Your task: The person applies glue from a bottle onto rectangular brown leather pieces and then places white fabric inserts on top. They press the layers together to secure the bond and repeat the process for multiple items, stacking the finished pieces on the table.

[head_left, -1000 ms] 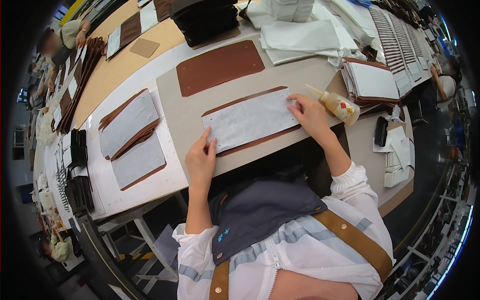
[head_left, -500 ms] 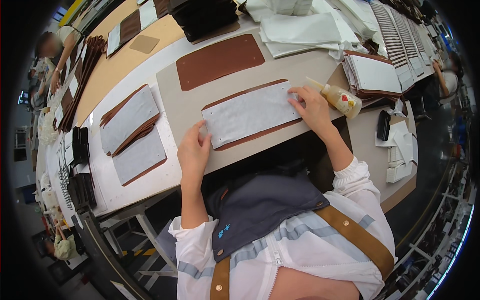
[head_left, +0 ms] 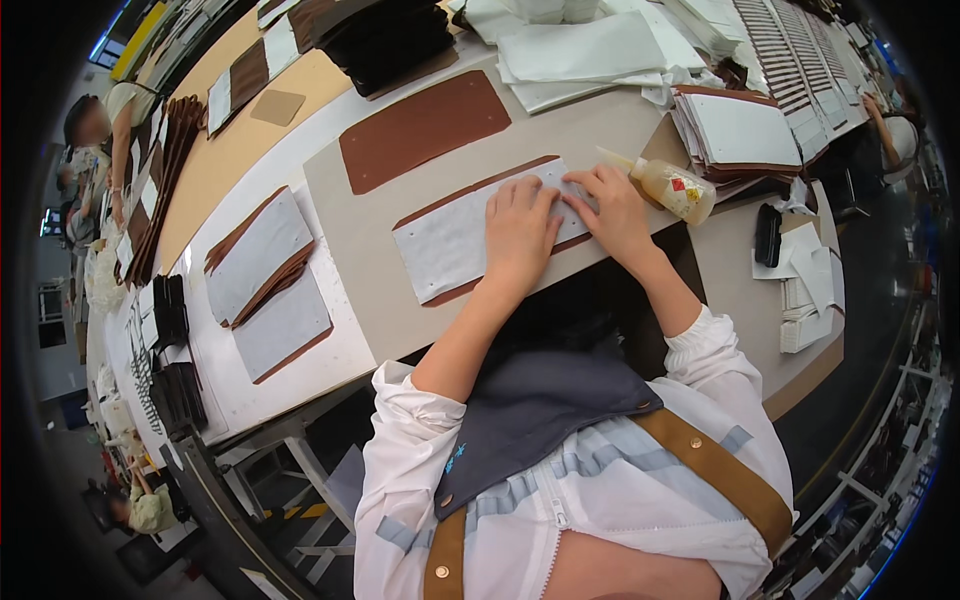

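A brown leather panel [head_left: 452, 292] lies in front of me with a slightly narrower white backing sheet [head_left: 440, 252] on top, so brown strips show along its long edges. My left hand [head_left: 520, 228] rests palm down over the right half of the sheet, fingers extended. Close beside it, my right hand [head_left: 615, 210] touches the panel's right end, its thumb and forefinger apart. The hands hide much of that end. Just beyond my right hand a translucent squeeze bottle [head_left: 675, 190] of yellowish liquid lies tilted, its nozzle pointing left.
Another brown leather panel [head_left: 425, 130] lies flat farther away. To the left sits a fanned stack of backed panels [head_left: 262, 255]; at right, another stack [head_left: 740, 130]. White sheets [head_left: 580, 50] and a black pile [head_left: 385, 45] are at the back. Other people work at both sides.
My left hand has left the panel's left end and moved right, onto the sheet beside my right hand. The right hand has shifted slightly left on the panel's right end.
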Demonstrator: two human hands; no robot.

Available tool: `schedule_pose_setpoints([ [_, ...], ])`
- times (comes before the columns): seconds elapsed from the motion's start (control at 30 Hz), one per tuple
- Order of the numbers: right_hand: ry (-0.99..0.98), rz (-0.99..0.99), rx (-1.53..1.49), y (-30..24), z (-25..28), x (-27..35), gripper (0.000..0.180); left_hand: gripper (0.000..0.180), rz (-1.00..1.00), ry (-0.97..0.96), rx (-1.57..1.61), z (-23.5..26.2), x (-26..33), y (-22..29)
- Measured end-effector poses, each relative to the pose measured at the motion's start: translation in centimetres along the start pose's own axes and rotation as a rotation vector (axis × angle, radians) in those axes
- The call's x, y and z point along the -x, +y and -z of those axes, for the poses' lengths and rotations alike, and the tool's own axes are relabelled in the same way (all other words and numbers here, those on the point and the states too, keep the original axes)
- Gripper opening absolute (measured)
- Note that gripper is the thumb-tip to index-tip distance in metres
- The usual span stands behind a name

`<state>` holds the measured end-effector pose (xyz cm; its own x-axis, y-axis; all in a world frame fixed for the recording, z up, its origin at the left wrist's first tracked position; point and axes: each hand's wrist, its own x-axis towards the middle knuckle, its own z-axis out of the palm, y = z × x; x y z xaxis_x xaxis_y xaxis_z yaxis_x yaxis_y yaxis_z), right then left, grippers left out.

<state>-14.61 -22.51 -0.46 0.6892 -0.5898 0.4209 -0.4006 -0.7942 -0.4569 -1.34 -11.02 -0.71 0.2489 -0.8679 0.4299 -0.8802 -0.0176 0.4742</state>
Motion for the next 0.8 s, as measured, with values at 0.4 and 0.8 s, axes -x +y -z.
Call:
schedule_pose_setpoints([
  [0.4, 0.056, 0.05, -0.184, -0.5, 2.2, 2.1, 0.018, 0.035, 0.028, -0.047, -0.013, 0.2, -0.1, 0.4],
  [0.8, 0.03, 0.073, -0.009, -0.2, 1.9, 4.0, 0.029, 0.037, 0.027, 0.01, -0.079, -1.2, 0.4, 0.7],
])
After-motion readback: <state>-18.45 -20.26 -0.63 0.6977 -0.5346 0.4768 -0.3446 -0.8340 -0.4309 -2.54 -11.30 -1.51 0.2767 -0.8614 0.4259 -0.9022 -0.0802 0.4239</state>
